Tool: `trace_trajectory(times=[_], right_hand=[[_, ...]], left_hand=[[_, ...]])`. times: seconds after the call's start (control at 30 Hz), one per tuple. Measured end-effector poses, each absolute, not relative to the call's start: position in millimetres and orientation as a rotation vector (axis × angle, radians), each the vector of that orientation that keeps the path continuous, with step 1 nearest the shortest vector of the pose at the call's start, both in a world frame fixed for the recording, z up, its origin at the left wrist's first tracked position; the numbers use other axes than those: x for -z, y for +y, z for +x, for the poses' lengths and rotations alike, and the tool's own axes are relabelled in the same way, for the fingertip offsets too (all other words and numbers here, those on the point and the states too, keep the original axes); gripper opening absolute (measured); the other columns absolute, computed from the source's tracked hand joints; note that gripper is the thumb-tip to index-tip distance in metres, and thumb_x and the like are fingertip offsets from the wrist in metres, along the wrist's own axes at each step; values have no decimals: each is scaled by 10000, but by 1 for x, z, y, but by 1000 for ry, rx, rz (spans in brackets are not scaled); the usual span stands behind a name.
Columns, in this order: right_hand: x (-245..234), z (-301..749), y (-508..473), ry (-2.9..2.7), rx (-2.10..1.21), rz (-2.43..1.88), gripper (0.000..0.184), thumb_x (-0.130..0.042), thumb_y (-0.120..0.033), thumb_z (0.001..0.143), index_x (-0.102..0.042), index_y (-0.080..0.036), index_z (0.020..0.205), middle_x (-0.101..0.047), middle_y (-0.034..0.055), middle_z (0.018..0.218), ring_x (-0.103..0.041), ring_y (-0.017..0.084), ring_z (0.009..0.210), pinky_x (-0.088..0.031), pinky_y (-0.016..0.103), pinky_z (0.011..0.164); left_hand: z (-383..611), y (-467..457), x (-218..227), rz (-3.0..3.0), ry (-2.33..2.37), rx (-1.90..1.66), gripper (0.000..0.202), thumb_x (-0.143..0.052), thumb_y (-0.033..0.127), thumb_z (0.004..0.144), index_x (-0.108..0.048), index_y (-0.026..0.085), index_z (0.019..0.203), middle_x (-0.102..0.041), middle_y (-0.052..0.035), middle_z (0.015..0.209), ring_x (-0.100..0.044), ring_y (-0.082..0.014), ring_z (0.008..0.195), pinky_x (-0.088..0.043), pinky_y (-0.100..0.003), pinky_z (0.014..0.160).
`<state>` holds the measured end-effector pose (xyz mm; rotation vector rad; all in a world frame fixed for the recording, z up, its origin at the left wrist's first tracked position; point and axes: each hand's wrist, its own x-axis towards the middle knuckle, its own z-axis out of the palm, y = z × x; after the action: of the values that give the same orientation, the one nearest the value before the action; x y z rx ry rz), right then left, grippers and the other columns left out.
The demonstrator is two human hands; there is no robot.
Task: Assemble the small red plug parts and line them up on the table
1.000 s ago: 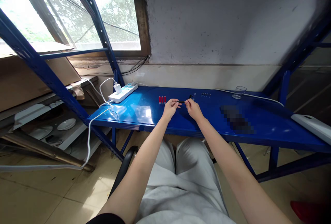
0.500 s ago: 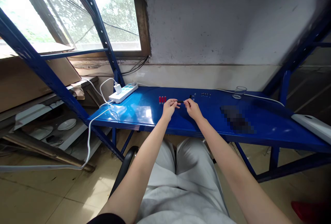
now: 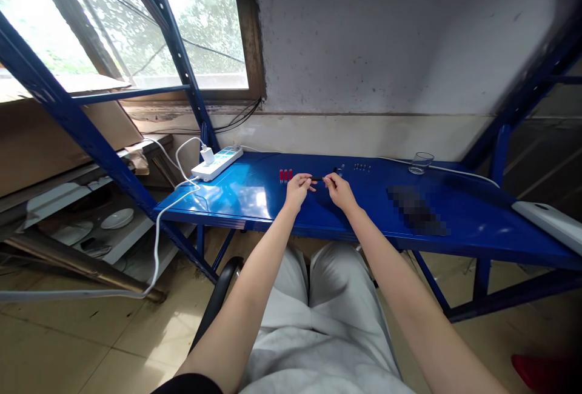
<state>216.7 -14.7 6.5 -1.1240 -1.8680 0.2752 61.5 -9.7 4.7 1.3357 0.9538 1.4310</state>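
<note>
A thin dark stick (image 3: pixel 317 179), too small to name more exactly, spans the gap between my two hands just above the blue table (image 3: pixel 364 215). My left hand (image 3: pixel 297 192) pinches its left end, with some fingers partly extended. At the other end, my right hand (image 3: pixel 339 191) has its fingertips closed on the stick. Several small red cylinders (image 3: pixel 285 175) with pale lower ends stand in a row beside my left hand. Just behind my right hand lie small black and clear pieces (image 3: pixel 339 170), partly covered by it.
Tiny metallic pieces (image 3: pixel 362 167) form a row farther back. A clear glass (image 3: pixel 421 163) stands near the wall, and a blurred-out dark object (image 3: pixel 416 209) lies to the right. A white power strip (image 3: pixel 218 165) with a plugged-in cable occupies the left end. Blue posts (image 3: pixel 170 36) frame the table.
My right hand has shifted very slightly, and a bit more of the dark stick shows between my hands. Everything else stays in place.
</note>
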Motion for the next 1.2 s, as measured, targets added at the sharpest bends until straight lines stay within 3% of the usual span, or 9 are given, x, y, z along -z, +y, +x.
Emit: trace_trajectory(times=[0.33, 0.6, 0.83, 1.2], right_hand=[[-8, 220, -16, -1840, -329, -1136, 322, -327, -481, 880, -487, -213, 800, -527, 12, 648, -437, 130, 514, -327, 255, 526], [-7, 217, -16, -1834, -308, -1120, 341, -326, -497, 876, -488, -215, 776, -528, 12, 637, -434, 129, 506, -329, 258, 525], [-7, 215, -15, -1834, -312, -1133, 345, -324, -485, 878, -487, -211, 745, -545, 16, 641, -447, 126, 509, -338, 256, 538], [-6, 214, -15, -1840, -329, -1131, 334, -325, -458, 883, -482, -210, 724, -545, 16, 638, -468, 130, 524, -349, 257, 549]], left_hand=[[62, -14, -4, 1509, 887, -1409, 212, -561, 255, 788, -541, 153, 973, -635, -47, 842, -589, -81, 548, -444, -215, 578], [63, -8, 0, 1483, 961, -1434, 181, -539, 275, 809, -546, 145, 935, -582, 2, 688, -529, -60, 467, -413, -201, 519], [63, -7, 4, 1574, 1027, -1441, 137, -476, 304, 847, -519, 175, 839, -516, 29, 630, -470, -55, 461, -386, -194, 504], [64, -11, 2, 1588, 1161, -1393, 239, -439, 345, 858, -475, 181, 687, -465, 28, 565, -445, -81, 460, -369, -219, 505]])
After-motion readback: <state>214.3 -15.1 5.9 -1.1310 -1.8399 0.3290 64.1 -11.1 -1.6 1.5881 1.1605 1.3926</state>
